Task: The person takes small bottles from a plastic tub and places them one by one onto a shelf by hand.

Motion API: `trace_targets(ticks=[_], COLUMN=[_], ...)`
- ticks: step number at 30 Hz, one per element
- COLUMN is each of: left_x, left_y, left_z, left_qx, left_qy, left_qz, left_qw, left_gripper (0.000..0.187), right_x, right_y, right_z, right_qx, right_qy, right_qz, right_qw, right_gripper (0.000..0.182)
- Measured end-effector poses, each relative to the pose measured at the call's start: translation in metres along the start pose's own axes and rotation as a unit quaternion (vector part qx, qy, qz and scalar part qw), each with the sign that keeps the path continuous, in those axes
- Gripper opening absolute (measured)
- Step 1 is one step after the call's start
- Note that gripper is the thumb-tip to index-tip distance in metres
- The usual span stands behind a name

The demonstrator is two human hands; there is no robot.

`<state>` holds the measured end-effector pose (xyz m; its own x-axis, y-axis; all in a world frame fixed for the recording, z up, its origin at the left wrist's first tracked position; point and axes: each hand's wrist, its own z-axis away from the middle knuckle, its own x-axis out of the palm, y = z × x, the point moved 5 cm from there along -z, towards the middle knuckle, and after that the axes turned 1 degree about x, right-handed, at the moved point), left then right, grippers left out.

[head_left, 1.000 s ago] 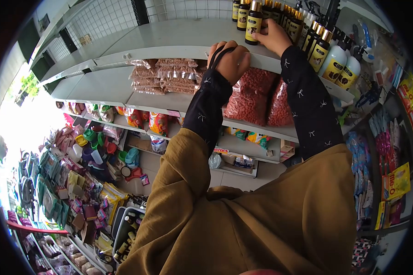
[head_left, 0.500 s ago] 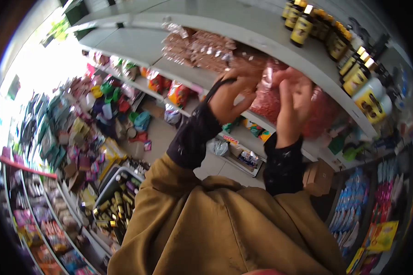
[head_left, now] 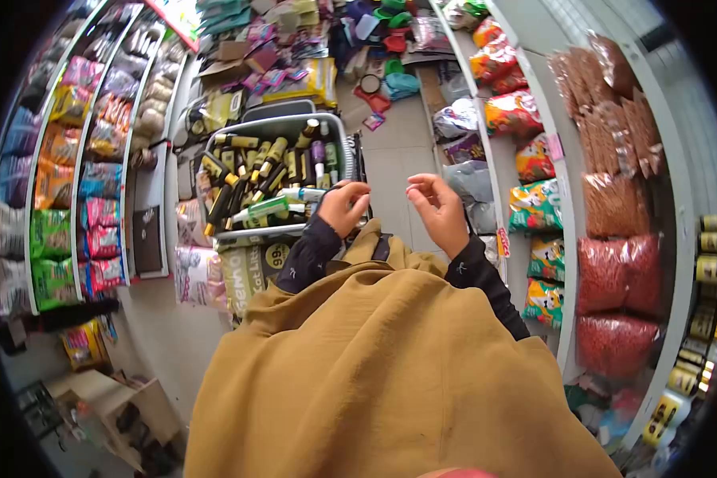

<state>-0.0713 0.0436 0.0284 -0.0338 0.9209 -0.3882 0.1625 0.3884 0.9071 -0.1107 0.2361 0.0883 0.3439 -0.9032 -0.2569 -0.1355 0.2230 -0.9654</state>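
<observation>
My left hand [head_left: 344, 207] is beside the right edge of a grey bin [head_left: 346, 143], fingers bent, with nothing visible in it. The bin is full of dark bottles with yellow labels [head_left: 271, 163], and a green and white tube [head_left: 261, 209] lies on top near its front. My right hand [head_left: 438, 209] is raised over the floor to the right of the bin, fingers apart and empty. Bags of red pellets [head_left: 620, 275] lie on the shelf at the right, away from both hands.
Shelves with packets [head_left: 56, 199] stand at the left. Green and orange bags [head_left: 535, 205] line the right shelf, with yellow-labelled bottles [head_left: 709, 271] beyond. A pile of goods [head_left: 287, 40] covers the floor ahead. A wooden box [head_left: 159, 406] is at lower left.
The view has turned left from the shelf toward the bin. Both hands have come away from the pellet bags and moved lower, in front of my body.
</observation>
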Motion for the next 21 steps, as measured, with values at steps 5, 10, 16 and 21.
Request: trace_targets(ticks=[5, 10, 16, 21], left_x=[-0.046, -0.062, -0.058, -0.042], left_y=[-0.084, -0.126, -0.153, -0.152], left_z=[0.058, 0.065, 0.025, -0.01], left_qx=[-0.143, -0.155, -0.115, -0.238], left_qy=[0.095, 0.118, 0.108, 0.037], left_qz=[-0.075, -0.148, -0.21, -0.362], left_qw=[0.982, 0.97, 0.965, 0.901], left_gripper=[0.021, 0.02, 0.03, 0.037], right_x=[0.053, 0.091, 0.129, 0.14], right_y=[0.038, 0.069, 0.09, 0.097], right_z=[-0.019, -0.036, -0.056, -0.062], right_qx=[0.013, 0.037, 0.005, -0.028], right_qy=[-0.124, -0.175, -0.198, -0.201], right_qz=[0.037, 0.057, 0.105, 0.168], right_qw=[0.992, 0.982, 0.975, 0.965], right_gripper=[0.024, 0.027, 0.031, 0.033])
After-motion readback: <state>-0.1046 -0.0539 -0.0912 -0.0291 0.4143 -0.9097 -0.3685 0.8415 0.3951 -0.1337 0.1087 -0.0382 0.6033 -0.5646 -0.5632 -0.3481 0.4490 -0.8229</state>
